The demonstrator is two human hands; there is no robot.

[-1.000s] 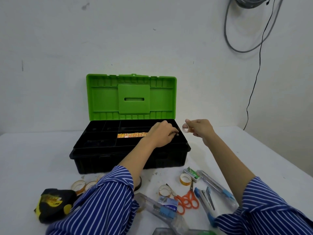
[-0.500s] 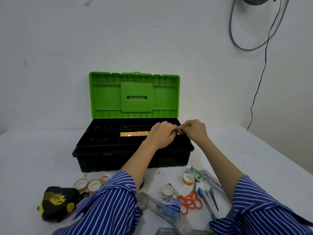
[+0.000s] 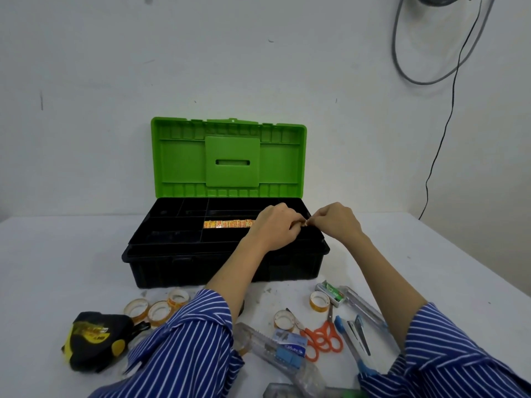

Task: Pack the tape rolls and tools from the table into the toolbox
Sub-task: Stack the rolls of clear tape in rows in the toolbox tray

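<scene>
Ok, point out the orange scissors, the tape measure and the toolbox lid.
orange scissors (image 3: 323, 338), head view, on the handle loops.
tape measure (image 3: 92, 338), head view, on its black and yellow case.
toolbox lid (image 3: 181, 162), head view, on the left inner panel.

Green-lidded black toolbox (image 3: 201, 265), orange scissors (image 3: 321, 337), blue-and-white striped sleeves (image 3: 184, 349), white table (image 3: 57, 268).

From my feed the light is soft, even and fairly bright, with only faint shadows under the toolbox (image 3: 224, 262) on the desk (image 3: 57, 268). The green lid is vivid without glare. Wide-angle bending curves the edges, and the striped sleeves (image 3: 184, 349) near the bottom look slightly soft.
</scene>
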